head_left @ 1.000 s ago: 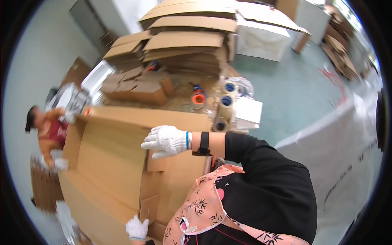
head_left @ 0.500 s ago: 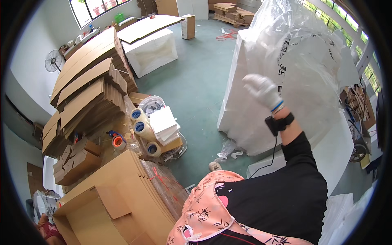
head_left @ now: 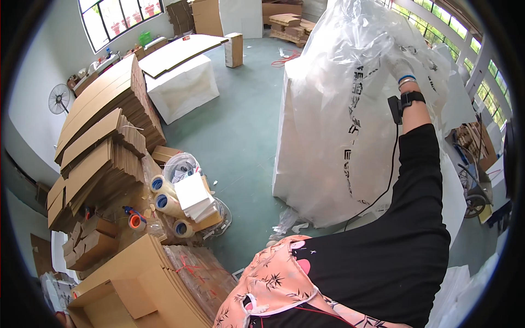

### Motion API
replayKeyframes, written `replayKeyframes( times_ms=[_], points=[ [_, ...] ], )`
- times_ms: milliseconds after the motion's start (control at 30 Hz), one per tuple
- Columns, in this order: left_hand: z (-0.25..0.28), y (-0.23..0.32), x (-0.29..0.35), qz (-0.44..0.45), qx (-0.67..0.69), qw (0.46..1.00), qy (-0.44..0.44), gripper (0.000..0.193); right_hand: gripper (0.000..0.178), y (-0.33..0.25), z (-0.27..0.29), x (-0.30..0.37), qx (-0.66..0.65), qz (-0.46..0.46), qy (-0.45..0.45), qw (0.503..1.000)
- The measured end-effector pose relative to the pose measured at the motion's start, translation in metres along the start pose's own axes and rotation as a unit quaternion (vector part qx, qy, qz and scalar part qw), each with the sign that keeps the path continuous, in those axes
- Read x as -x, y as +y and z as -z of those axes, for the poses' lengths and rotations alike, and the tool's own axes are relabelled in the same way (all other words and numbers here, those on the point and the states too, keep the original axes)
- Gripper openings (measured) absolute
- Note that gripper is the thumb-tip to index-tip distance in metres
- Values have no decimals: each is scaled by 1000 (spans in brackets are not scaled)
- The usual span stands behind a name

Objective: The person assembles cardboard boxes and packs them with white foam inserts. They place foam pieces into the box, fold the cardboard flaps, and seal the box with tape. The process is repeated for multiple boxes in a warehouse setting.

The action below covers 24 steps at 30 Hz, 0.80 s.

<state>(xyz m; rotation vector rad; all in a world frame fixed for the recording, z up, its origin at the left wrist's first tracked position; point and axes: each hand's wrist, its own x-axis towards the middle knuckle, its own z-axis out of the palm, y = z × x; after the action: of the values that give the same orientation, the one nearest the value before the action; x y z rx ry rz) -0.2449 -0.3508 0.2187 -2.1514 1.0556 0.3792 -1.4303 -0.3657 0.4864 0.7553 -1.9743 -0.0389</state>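
My right hand (head_left: 398, 66), in a white glove, reaches to the upper part of a tall white bulky stack wrapped in clear plastic sheeting (head_left: 322, 147). The glove lies against the crumpled plastic near the top and blends with it, so its fingers cannot be made out. Dark printing runs down the sheeting to the left of my arm. A black strap with a small box (head_left: 409, 104) sits on my right wrist, and a cable hangs from it. My left hand is out of view.
Stacked flat cardboard (head_left: 104, 104) fills the left. Nearer stand tape rolls (head_left: 167, 203), white sheets (head_left: 192, 192), an orange tape dispenser (head_left: 136, 221) and an open carton (head_left: 109, 300). A white block (head_left: 183, 90) stands farther back. A wheeled cart (head_left: 474, 203) is at right.
My right hand has moved up and to the right, from beside the wrapped stack's left part to the plastic near its top. The view has shifted slightly to the right.
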Motion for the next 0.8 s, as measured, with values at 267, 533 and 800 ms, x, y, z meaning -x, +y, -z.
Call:
replayKeyframes(
  times_ms=[267, 533, 800],
  points=[
    [-2, -5, 12, 41, 10, 999, -12, 67, 26, -37, 30, -23, 49, 37, -217, 974],
    [0, -1, 21, 40, 16, 999, 1, 67, 26, -68, 64, -30, 81, 154, -229, 958],
    [3, -3, 30, 31, 9, 999, -3, 68, 30, -52, 116, -8, -52, -124, -149, 980]
  ],
)
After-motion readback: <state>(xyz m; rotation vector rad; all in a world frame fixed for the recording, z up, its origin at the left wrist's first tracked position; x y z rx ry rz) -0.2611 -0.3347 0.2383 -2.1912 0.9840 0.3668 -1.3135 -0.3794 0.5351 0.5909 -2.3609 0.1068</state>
